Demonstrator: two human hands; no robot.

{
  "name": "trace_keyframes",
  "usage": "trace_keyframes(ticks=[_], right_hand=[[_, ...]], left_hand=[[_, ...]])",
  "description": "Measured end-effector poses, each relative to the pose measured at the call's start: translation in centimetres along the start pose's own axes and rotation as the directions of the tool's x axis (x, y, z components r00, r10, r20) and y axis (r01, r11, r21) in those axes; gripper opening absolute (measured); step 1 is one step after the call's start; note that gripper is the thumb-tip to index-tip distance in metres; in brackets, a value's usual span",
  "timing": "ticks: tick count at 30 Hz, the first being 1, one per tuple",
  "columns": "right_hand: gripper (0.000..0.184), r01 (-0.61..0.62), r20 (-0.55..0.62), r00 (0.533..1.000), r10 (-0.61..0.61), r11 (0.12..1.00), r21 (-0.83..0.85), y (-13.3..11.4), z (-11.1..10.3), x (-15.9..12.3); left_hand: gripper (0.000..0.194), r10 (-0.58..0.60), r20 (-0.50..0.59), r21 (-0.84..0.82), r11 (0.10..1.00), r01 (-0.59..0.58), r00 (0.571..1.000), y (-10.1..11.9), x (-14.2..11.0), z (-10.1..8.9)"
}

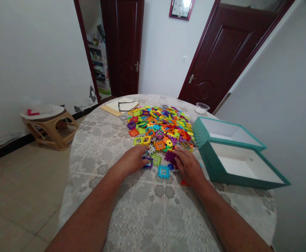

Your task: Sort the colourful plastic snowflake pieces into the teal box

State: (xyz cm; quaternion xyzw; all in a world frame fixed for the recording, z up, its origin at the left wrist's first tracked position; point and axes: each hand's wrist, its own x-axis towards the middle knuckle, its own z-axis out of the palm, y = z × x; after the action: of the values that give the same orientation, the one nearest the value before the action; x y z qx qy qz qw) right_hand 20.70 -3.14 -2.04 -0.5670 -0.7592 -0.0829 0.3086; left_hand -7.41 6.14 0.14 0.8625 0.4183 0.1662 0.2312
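A heap of colourful plastic interlocking building pieces (159, 122) lies on the table, with several loose ones at its near edge. My left hand (134, 160) is at the heap's near left side, thumb and fingers apart. Its thumb touches or nearly touches a dark purple window-frame piece (149, 162), and a white piece (151, 149) lies by its fingertips. Between the fingers and thumb of my right hand (189, 163) is a purple square building piece (170, 156). A lime-green frame piece (156, 159) and a light-blue frame piece (163, 172) lie between the hands. My right hand partly covers a red piece (184, 182).
Two teal boxes with white insides, a nearer one (243, 161) and a farther one (229, 129), stand at the right. Black glasses (126, 105) rest on papers (112, 109) at the back left. A clear plastic bowl (202, 107) sits back right. A stool (54, 127) stands left.
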Motion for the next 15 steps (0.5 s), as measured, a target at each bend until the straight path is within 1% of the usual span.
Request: trace_keyframes(ticks=[4,9,12,15], right_hand=[[0.032,-0.077,-0.014,0.997,0.077,0.997,-0.008,0.6,-0.4,-0.1],[0.034,-0.116,-0.001,0.993,0.116,0.993,-0.035,2.0,-1.3,-0.1],[0.035,-0.155,0.074,0.984,0.159,0.986,-0.058,2.8,-2.6,-0.3],[0.039,-0.137,0.201,0.97,0.134,0.991,-0.001,3.0,-4.7,-0.6]], left_hand=[[0.052,0.014,0.048,0.061,0.998,-0.016,0.999,0.3,-0.3,0.0],[0.053,0.028,0.094,0.114,0.993,-0.039,0.995,1.3,-0.4,-0.1],[0.052,0.027,0.093,0.13,0.991,-0.039,0.995,1.6,-0.3,0.1],[0.048,0.037,0.108,0.143,0.988,-0.052,0.993,1.7,-0.2,0.4]])
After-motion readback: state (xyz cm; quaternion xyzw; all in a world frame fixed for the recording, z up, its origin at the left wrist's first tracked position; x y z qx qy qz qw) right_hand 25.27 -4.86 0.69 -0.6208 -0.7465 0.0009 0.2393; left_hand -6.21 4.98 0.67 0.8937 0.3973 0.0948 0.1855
